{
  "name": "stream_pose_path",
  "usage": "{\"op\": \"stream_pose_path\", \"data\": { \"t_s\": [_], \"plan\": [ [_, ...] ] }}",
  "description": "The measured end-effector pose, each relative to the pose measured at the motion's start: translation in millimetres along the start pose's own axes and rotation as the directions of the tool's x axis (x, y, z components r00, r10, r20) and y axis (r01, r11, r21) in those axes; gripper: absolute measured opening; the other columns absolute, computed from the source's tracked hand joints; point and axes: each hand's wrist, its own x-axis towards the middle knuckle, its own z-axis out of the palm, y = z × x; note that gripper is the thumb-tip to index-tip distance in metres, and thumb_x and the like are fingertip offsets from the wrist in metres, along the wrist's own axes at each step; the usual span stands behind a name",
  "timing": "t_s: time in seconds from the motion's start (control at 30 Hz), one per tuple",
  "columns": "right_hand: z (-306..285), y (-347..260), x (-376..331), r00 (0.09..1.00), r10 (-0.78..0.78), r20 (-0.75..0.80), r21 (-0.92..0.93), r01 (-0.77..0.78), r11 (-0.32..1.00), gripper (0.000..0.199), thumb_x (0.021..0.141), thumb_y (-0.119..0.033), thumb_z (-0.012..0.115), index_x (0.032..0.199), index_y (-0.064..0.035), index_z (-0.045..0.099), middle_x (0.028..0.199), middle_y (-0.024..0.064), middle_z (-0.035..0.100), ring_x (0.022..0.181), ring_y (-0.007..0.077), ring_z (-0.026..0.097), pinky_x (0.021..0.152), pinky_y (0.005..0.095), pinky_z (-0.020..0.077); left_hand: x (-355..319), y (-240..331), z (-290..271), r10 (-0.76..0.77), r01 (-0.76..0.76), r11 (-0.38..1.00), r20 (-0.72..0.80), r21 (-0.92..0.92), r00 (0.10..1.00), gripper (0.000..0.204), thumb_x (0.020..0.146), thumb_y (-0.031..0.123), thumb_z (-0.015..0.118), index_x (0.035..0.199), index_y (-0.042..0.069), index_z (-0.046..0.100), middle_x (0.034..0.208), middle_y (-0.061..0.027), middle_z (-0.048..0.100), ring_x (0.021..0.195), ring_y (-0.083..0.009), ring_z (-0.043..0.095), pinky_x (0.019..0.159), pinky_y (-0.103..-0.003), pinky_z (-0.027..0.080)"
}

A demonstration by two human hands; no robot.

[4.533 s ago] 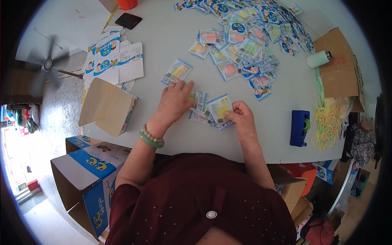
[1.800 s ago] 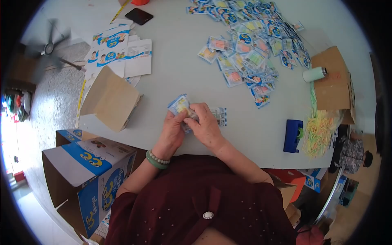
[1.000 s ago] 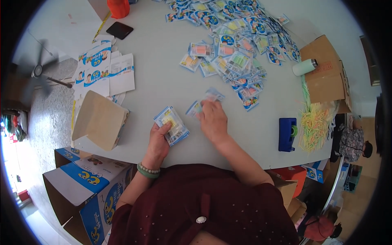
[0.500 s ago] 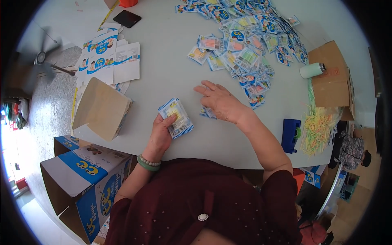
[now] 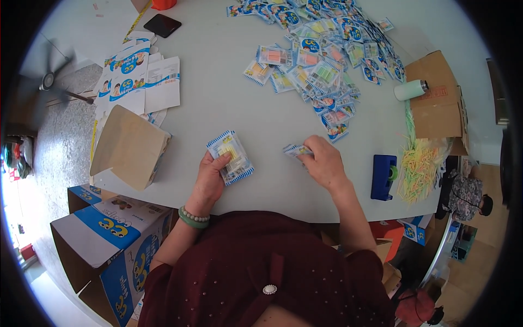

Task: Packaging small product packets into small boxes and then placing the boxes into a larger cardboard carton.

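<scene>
My left hand grips a small stack of clear candy packets with blue striped ends, thumb pressed on the top one. To its right, my right hand pinches a single packet between thumb and fingers, tilted just above the table. Beyond my right hand lies a big heap of similar packets, with yellow, green, pink and orange contents. An open white carton stands left of my left hand, its inside facing me.
Flattened printed cartons lie at the left, near a black phone. At right are a blue tape dispenser, coloured paper strips, a brown cardboard box and a pale green bottle. Large printed boxes stand below the table's left edge.
My right hand has picked a packet up off the table and drawn it back slightly to the right. My left hand keeps its hold on the stack.
</scene>
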Motion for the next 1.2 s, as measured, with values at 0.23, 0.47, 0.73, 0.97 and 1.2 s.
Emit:
{"op": "stream_pose_path", "data": {
  "t_s": [0.23, 0.47, 0.73, 0.97, 1.2],
  "plan": [
    [17, -17, -13, 0.976, 0.134, -0.171, 0.121, -0.114, 0.986, 0.023, 0.079, -0.01, 0.064, 0.097, -0.0031, 0.052, 0.085, 0.0131, 0.062, 0.077, 0.0315, 0.062, 0.067, 0.039, 0.0497, -1, -1, 11, -0.004, 0.006, 0.998, -0.034, 0.064, 0.999, 0.03, 0.09, 0.004, 0.053, 0.12, 0.004, 0.048, 0.109, -0.0079, 0.061, 0.097, -0.0203, 0.062, 0.084, -0.036, 0.054],
    [57, -72, 26, 0.915, 0.396, -0.081, 0.713, -0.224, 0.665, 0.022, 0.089, -0.018, 0.061, 0.098, -0.0005, 0.05, 0.08, 0.0079, 0.063, 0.074, 0.0177, 0.062, 0.066, 0.031, 0.0496, -2, 1, 67, -0.084, 0.103, 0.985, 0.14, -0.137, 0.987, 0.026, 0.092, 0.008, 0.053, 0.118, 0.006, 0.049, 0.109, -0.0067, 0.061, 0.096, -0.0168, 0.061, 0.083, -0.033, 0.052],
    [44, -1, 63, 0.945, 0.271, -0.186, 0.479, -0.154, 0.864, 0.046, 0.092, -0.031, 0.053, 0.126, -0.0006, 0.05, 0.11, 0.0194, 0.062, 0.102, 0.0357, 0.058, 0.089, 0.041, 0.0451, 7, 2, 36, -0.045, 0.039, 0.997, 0.092, 0.064, 0.995, 0.033, 0.087, 0.016, 0.065, 0.116, 0.004, 0.055, 0.104, -0.0071, 0.066, 0.093, -0.0228, 0.066, 0.081, -0.039, 0.056],
    [8, 81, 142, 0.732, 0.55, -0.403, -0.075, -0.625, 0.777, 0.07, 0.077, -0.036, 0.067, 0.134, -0.0053, 0.04, 0.135, 0.0169, 0.046, 0.13, 0.0322, 0.038, 0.107, 0.0538, 0.024, 1, 0, 9, -0.067, 0.073, 0.994, 0.079, -0.077, 0.995, 0.037, 0.085, 0.016, 0.067, 0.117, 0.003, 0.054, 0.105, -0.0099, 0.065, 0.094, -0.0251, 0.066, 0.082, -0.042, 0.056],
    [18, 11, 68, 0.982, 0.05, 0.184, -0.125, -0.027, 0.992, 0.073, 0.071, -0.025, 0.069, 0.137, -0.0171, 0.041, 0.145, 0.0147, 0.035, 0.139, 0.0311, 0.022, 0.111, 0.0562, 0.0113, -12, 20, 0, -0.043, 0.043, 0.999, -0.01, 0.009, 0.999, 0.034, 0.086, 0.01, 0.062, 0.118, 0.002, 0.052, 0.106, -0.0118, 0.064, 0.093, -0.0247, 0.066, 0.079, -0.04, 0.057]
  ]
}}
